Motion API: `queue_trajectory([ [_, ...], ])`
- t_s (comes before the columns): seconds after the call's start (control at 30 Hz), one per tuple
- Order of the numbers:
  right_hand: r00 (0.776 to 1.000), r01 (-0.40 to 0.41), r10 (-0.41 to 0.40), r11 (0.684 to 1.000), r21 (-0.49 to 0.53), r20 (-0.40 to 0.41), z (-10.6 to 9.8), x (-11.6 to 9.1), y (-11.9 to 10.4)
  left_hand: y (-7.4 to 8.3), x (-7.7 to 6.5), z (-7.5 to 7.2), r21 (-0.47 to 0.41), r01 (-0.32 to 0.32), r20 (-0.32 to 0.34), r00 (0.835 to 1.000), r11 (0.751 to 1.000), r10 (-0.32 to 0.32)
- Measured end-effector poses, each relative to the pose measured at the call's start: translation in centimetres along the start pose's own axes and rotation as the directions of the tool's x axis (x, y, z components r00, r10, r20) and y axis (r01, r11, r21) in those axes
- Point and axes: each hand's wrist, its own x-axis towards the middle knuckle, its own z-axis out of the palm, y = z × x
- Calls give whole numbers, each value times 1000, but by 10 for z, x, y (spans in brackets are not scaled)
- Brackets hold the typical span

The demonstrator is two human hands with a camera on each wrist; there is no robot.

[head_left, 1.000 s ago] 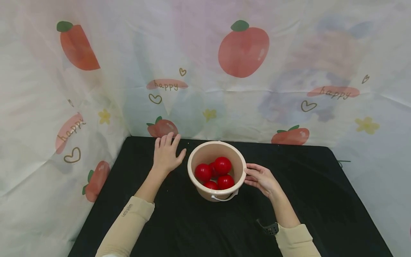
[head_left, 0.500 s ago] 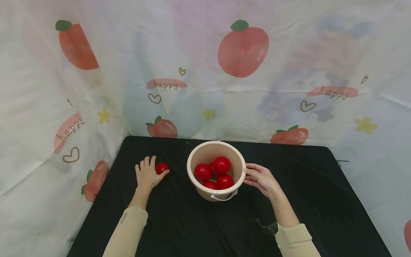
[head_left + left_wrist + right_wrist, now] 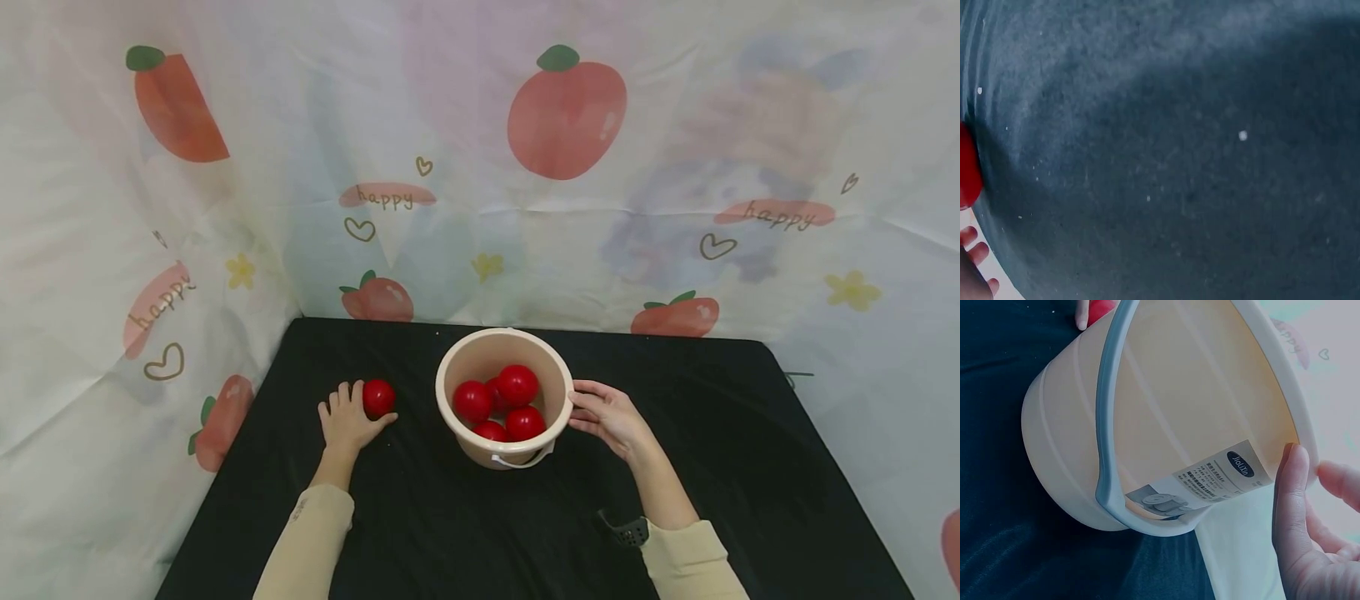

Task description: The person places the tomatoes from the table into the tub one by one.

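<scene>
A red ball (image 3: 378, 399) lies on the black cloth. My left hand (image 3: 349, 422) is beside it with fingers spread, fingertips at the ball's left side and thumb stretched along its near side. In the left wrist view the ball (image 3: 967, 167) shows only at the left edge, above a few fingertips (image 3: 977, 252). To the right stands a beige bucket (image 3: 487, 457) holding several red balls (image 3: 517, 385). My right hand (image 3: 611, 419) pinches its right rim; the right wrist view shows thumb and finger at the rim of the bucket (image 3: 1060, 431).
The bucket's handle (image 3: 525, 462) hangs down at its near side. Inside the bucket is a printed label (image 3: 1213, 478). Black cloth (image 3: 465, 542) covers the table, with a patterned fabric backdrop (image 3: 480, 250) behind and to the left.
My left hand has moved from the bucket's left side down and left to the red ball, which now shows fully beside its fingers. The right hand stays at the bucket's rim.
</scene>
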Motion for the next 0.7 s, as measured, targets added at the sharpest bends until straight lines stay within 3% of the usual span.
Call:
queue_trajectory([
  [0.17,1000,-1,1,1000,1,-5,1,0,0,2,0,2,-6,8,-19,1000,1000,-8],
  [0.33,1000,-3,3,1000,-10,0,0,1,0,11,2,-9,7,-51,-96,994,999,51],
  [0.53,1000,-6,6,1000,-12,-6,0,0,0,32,14,-38,91,-152,-194,967,984,167],
  [0.7,1000,-5,5,1000,-9,-2,0,-1,-1,56,20,-69,132,-239,-255,930,962,266],
])
